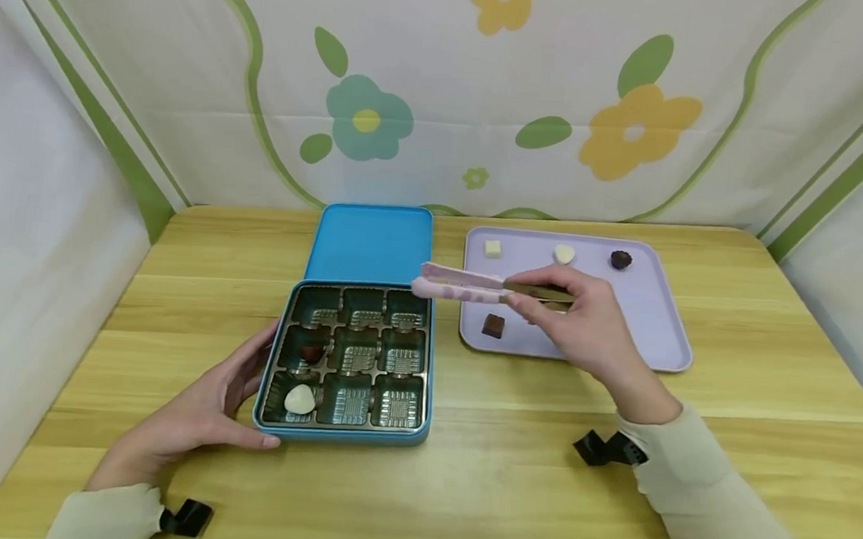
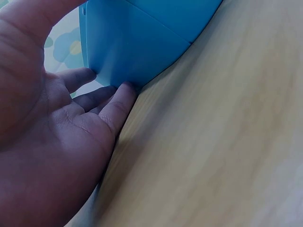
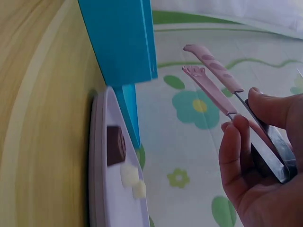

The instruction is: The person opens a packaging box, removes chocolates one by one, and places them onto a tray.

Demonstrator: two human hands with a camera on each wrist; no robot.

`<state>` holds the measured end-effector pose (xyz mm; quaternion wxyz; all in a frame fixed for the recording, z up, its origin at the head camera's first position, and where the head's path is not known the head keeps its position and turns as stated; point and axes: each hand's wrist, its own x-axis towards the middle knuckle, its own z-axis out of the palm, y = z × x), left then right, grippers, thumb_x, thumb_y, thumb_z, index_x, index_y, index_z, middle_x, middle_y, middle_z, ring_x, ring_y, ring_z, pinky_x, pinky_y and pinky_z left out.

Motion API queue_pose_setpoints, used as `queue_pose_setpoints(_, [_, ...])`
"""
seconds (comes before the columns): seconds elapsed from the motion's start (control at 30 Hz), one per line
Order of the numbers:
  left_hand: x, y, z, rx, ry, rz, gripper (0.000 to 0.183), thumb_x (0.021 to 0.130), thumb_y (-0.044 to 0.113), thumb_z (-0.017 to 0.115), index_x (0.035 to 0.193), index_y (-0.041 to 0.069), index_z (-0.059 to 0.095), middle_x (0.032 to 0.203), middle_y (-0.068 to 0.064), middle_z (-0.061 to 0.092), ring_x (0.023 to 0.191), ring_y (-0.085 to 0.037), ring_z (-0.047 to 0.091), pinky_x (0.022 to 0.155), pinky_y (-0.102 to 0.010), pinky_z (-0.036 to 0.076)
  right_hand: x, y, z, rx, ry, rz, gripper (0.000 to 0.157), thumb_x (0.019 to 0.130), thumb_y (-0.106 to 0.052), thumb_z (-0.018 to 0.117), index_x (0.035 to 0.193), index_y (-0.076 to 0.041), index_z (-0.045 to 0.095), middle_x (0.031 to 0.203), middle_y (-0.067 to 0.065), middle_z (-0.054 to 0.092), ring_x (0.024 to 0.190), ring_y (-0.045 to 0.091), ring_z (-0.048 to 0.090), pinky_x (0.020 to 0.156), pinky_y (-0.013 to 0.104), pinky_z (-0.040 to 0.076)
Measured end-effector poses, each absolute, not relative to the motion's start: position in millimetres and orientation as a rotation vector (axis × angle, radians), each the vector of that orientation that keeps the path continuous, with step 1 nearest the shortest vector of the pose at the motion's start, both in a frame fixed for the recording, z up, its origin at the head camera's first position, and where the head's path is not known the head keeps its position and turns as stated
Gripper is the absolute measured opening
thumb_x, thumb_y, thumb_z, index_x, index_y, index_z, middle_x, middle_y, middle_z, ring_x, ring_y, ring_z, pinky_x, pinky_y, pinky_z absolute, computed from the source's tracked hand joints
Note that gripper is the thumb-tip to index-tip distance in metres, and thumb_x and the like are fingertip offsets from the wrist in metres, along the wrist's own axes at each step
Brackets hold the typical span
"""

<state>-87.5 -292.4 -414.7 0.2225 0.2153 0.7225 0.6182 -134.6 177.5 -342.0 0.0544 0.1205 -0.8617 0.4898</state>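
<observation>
My right hand (image 1: 585, 326) holds metal tongs (image 3: 267, 142) with pink paw-shaped tips. The tips stand apart with nothing between them, above the gap between the tin and the tray. My left hand (image 1: 204, 408) rests at the near left corner of a blue tin (image 1: 345, 437), thumb along the front, fingertips touching its side wall (image 2: 137, 42). Inside the tin is a dark divided insert. A white rounded chocolate (image 1: 300, 399) lies in its front left compartment, and a reddish-brown chocolate (image 1: 311, 352) in the one behind.
A lilac tray (image 1: 662, 344) at the right carries a white square chocolate (image 1: 493, 249), a white heart-shaped one (image 1: 564, 254), a dark fluted one (image 1: 621, 259) and a brown square one (image 1: 493, 326). The blue lid (image 1: 371, 244) lies behind the tin. A flowered curtain (image 1: 444, 87) backs the table.
</observation>
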Motion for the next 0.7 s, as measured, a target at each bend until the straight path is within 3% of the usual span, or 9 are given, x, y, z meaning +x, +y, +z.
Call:
queue_pose_setpoints(0.13, [-87.9,-293.2,-415.5,0.61,1.997,1.714,0.133,0.08,-0.009,0.088,0.176,0.023,0.002,0.182,-0.017,-0.003,0.152,0.016,0.031,0.114,-0.009,0.038,-135.4,160.6,-343.5,0.506,-2.61,1.461,0.019,0.095,-0.015,0.084,0.115,-0.017,0.084,0.109,0.001,0.081,0.095,0.01,0.068,0.077,0.028,0.053])
queue_pose_setpoints(0.43, [-88.1,-292.5,-417.3,0.601,1.976,1.714,0.132,0.081,-0.008,0.088,0.176,0.024,0.001,0.182,-0.017,-0.006,0.15,0.017,0.033,0.112,-0.012,0.043,-135.0,122.5,-345.1,0.711,-2.605,1.429,0.019,0.094,-0.015,0.085,0.113,-0.016,0.084,0.101,-0.003,0.079,0.095,0.012,0.07,0.092,0.037,0.056])
queue_pose_setpoints(0.7, [-88.1,-293.1,-417.8,0.595,1.982,1.722,0.132,0.081,-0.008,0.088,0.176,0.024,0.002,0.182,-0.018,-0.006,0.15,0.017,0.032,0.113,-0.011,0.042,-140.9,92.0,-346.0,0.908,-2.513,1.438,0.021,0.09,-0.013,0.088,0.11,-0.012,0.083,0.101,0.001,0.08,0.092,0.014,0.071,0.085,0.031,0.057])
